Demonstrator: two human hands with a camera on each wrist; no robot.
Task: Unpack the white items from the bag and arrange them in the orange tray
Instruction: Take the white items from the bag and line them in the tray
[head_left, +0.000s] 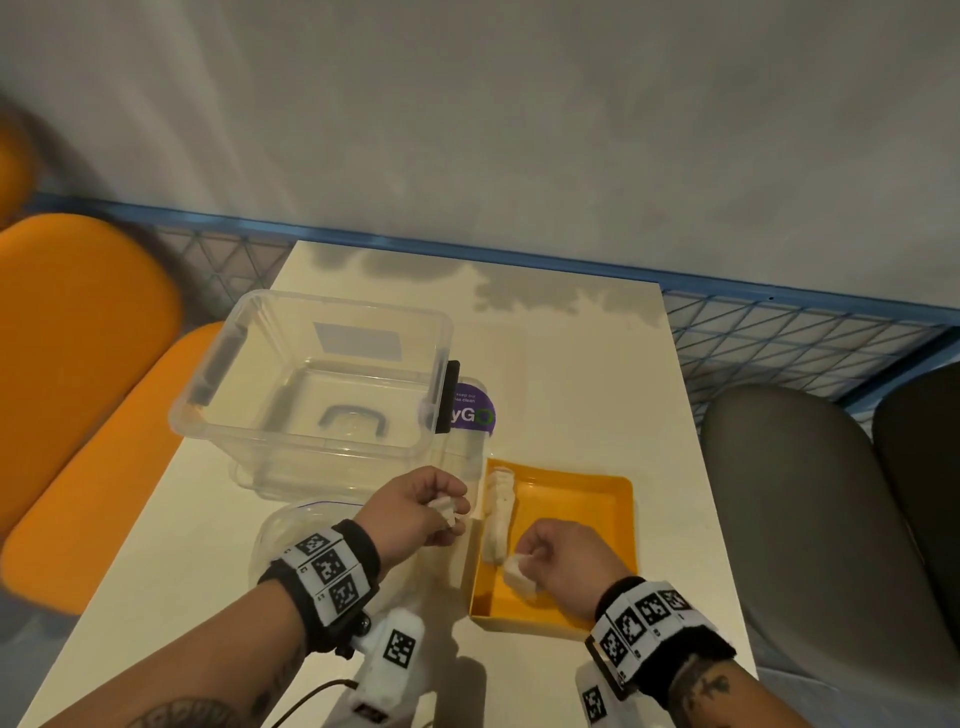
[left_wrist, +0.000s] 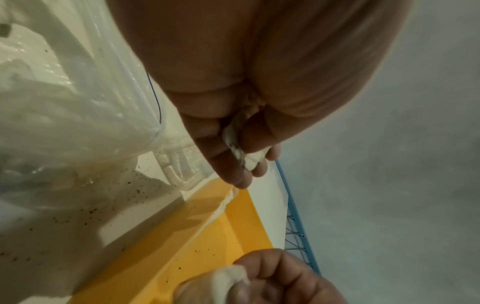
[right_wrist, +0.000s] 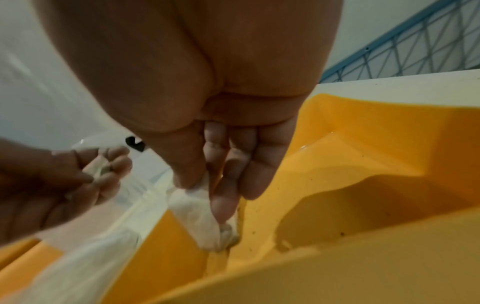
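1. Orange tray (head_left: 613, 499) sits lower centre-right of the head view; my right hand (head_left: 563, 558) pinches a white piece (head_left: 521, 571) over its near-left corner.
2. My left hand (head_left: 415, 506) grips another white piece (head_left: 444, 506) just left of the tray's left wall, so the right is nearer.

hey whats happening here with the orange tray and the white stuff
A person is moving white items into the orange tray. The right hand pinches one white piece low over the tray's near left corner, next to a row of white pieces along its left wall. The left hand holds another white piece just left of the tray. A clear plastic bin sits behind.
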